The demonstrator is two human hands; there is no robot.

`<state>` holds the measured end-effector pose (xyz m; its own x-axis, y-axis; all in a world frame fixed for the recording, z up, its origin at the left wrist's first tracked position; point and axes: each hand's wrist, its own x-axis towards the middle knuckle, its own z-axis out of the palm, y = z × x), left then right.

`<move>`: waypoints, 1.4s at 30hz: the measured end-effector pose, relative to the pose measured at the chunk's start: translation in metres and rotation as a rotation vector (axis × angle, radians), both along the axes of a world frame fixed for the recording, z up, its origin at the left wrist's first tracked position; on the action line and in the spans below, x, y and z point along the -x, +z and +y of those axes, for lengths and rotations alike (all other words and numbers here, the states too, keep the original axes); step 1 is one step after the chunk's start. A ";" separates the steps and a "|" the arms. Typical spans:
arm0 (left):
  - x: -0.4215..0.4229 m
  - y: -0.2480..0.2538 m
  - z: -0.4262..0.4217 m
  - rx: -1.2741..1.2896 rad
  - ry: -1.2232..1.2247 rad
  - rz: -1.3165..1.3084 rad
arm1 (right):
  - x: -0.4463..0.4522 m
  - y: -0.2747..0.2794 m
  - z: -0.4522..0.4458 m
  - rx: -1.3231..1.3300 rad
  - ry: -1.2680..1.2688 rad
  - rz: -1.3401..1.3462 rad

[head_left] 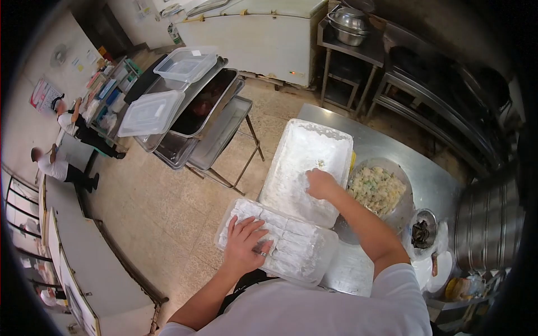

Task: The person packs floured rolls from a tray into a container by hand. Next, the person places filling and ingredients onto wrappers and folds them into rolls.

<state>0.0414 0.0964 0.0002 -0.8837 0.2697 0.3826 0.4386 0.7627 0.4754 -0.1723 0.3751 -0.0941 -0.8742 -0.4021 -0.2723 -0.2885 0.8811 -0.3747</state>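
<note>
My left hand (245, 243) lies with fingers spread on white-dusted, block-shaped pieces (297, 241) lined up in a plastic tray (330, 260). A ring shows on one finger. Beyond it, my right hand (320, 185) is curled down at the white powder (291, 162) in a larger tray (343, 136); what its fingers hold, if anything, is hidden. Just past that hand a small greenish bit (319, 163) sits on the powder. To the right, a wide metal bowl (404, 173) holds a pale, chunky mixture (378, 190) with green flecks.
A small bowl of dark pieces (420, 232) sits at the right of the steel table (437, 168). Tall stacked metal steamers (487, 224) stand beyond it. A rack (246, 129) carries trays and plastic lids (151, 112). Two people (78, 123) stand at the far left.
</note>
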 end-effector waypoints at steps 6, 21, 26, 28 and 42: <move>-0.002 0.002 0.000 -0.003 -0.010 -0.001 | 0.000 0.000 0.000 0.368 -0.151 0.137; -0.003 -0.003 -0.012 -0.116 -0.117 0.010 | -0.018 0.008 0.003 -0.162 -0.073 0.021; -0.002 -0.003 -0.016 -0.159 -0.151 0.037 | -0.033 0.024 0.004 0.148 -0.270 0.177; -0.003 -0.004 -0.019 -0.174 -0.181 0.035 | -0.049 0.025 0.011 0.133 -0.235 0.215; -0.004 -0.008 -0.026 -0.237 -0.305 0.015 | -0.263 0.148 -0.067 0.714 -0.707 -0.047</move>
<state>0.0452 0.0701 -0.0075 -0.7701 0.4224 0.4781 0.6369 0.4658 0.6143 0.0905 0.3078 0.0537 -0.9699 0.1229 -0.2104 0.2427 0.4094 -0.8795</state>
